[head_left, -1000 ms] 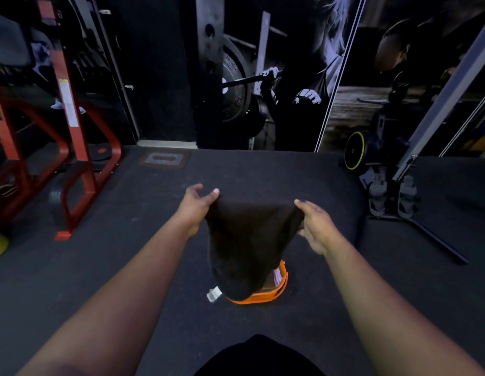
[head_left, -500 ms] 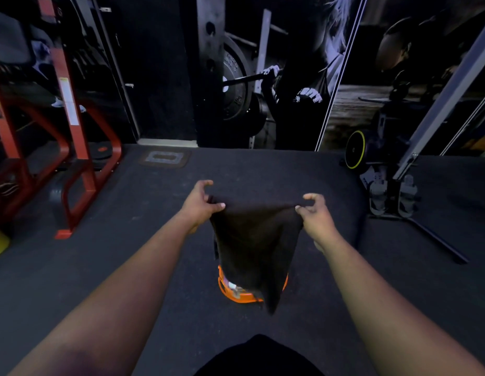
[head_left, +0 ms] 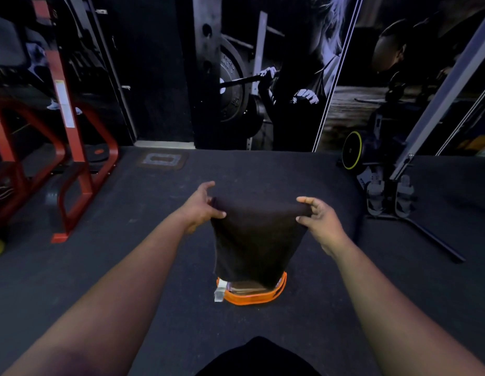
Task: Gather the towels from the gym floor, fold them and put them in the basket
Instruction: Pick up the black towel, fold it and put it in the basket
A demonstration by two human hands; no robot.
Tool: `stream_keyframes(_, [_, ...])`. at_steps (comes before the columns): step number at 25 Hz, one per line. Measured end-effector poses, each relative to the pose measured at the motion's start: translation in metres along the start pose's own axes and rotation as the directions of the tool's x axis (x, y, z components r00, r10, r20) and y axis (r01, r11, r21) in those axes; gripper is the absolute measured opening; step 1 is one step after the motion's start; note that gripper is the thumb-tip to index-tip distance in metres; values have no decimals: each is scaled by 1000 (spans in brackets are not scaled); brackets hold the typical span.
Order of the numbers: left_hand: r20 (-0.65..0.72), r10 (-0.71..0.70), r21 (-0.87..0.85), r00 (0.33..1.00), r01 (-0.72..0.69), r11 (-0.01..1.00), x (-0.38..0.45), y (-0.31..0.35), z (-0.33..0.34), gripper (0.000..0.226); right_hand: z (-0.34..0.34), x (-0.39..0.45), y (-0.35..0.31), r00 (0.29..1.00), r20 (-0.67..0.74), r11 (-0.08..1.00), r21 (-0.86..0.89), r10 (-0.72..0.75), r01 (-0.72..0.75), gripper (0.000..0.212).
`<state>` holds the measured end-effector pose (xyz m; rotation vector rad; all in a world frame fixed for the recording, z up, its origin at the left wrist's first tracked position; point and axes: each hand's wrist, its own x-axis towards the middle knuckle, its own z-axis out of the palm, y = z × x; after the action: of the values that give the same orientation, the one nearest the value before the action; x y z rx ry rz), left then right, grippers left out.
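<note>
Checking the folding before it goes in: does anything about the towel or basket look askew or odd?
Nothing stands out. Left hand and right hand each pinch a top corner of the dark towel, which hangs fairly flat in front of the orange basket standing on the gym floor; nothing is spilled.

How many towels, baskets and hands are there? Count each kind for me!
Towel: 1, dark, held up by both hands
Basket: 1, orange, on the floor under the towel
Hands: 2, left hand and right hand
Total: 4
</note>
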<state>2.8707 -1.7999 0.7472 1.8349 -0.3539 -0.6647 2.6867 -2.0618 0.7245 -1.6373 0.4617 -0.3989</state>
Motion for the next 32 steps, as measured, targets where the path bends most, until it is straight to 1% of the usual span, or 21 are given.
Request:
stream_keyframes(1, [-43, 13, 231, 999, -2, 973, 2, 1, -2, 89, 1, -1, -1, 999, -20, 993, -117, -26, 24, 51])
stream_keyframes(2, [-101, 48, 448, 994, 3, 894, 2, 4, -2, 81, 2, 0, -1, 998, -38, 968, -245, -58, 47, 50])
stream_keyframes(4, [-180, 115, 705, 977, 47, 708, 0, 6, -2, 60, 3, 3, 1, 989, -86, 863, -501, -123, 64, 46])
stream_keyframes(7, [-155, 197, 806, 968, 8, 592, -3, 7, 2, 30, 1, 1, 1, 976, -140, 704, -710, -168, 20, 39])
stream_keyframes(9, [-121, 271, 867, 955, -31, 498, -5, 2, 4, 28, 0, 0, -3, 962, -154, 641, -767, -225, 28, 30])
stream_keyframes(11, [-127, 353, 867, 927, -70, 494, -5, 0, 3, 31, -3, 3, -6, 948, -134, 613, -787, -289, 76, 21])
stream_keyframes(12, [-132, 366, 805, 921, -116, 582, -4, -2, 1, 32, -5, 7, -7, 941, -121, 640, -759, -316, 118, 17])
stream_keyframes(13, [-134, 355, 657, 925, -185, 731, -3, -4, -3, 31, -7, 11, -8, 938, -127, 716, -681, -322, 153, 13])
stream_keyframes(14, [-132, 339, 418, 932, -257, 871, -4, -4, -5, 29, -8, 13, -13, 942, -146, 833, -521, -301, 186, 9])
stream_keyframes(15, [-135, 317, 168, 939, -294, 941, -8, -2, -3, 28, -5, 12, -19, 954, -169, 941, -276, -249, 196, 8])
stream_keyframes(17, [-148, 324, -88, 934, -339, 937, -17, 13, 7, 28, 5, 6, -26, 977, -127, 967, 165, -172, 192, 17])
stream_keyframes(19, [-209, 341, -241, 917, -386, 890, -22, 43, 17, 28, 17, -2, -19, 990, -22, 975, 172, -141, 142, 33])
stream_keyframes(21, [-261, 298, -445, 918, -388, 807, -23, 65, 16, 27, 28, -9, -12, 997, 33, 988, 145, -68, 63, 29])
stream_keyframes(22, [-229, 282, -517, 932, -362, 776, -23, 66, 10, 33, 31, -9, -13, 998, 25, 979, 200, -50, 44, 24])
stream_keyframes(23, [-156, 271, -511, 950, -312, 801, -24, 56, 4, 47, 34, -5, -16, 999, 17, 966, 259, -36, 30, 21])
stream_keyframes(25, [71, 165, -345, 984, -131, 930, -33, 9, 3, 80, 37, 0, -25, 1000, 6, 932, 363, -14, 11, 18])
stream_keyframes(26, [149, 128, -258, 980, -87, 962, -38, -13, 5, 88, 37, 2, -25, 1000, -16, 907, 421, 10, -3, 16])
stream_keyframes(27, [157, 106, -252, 982, -64, 966, -37, -24, 6, 85, 35, 3, -22, 998, -27, 884, 467, 54, -35, 15])
stream_keyframes(28, [112, 105, -329, 988, -63, 942, -32, -26, 8, 69, 33, 2, -17, 994, 9, 876, 471, 108, -100, 18])
stream_keyframes(30, [8, 98, -530, 995, -79, 845, -19, -22, 4, 28, 33, -10, -1, 968, 149, 917, 321, 200, -239, 35])
stream_keyframes(32, [14, 105, -554, 994, -80, 829, -14, -29, -5, 20, 40, -19, 14, 954, 157, 933, 219, 254, -285, 48])
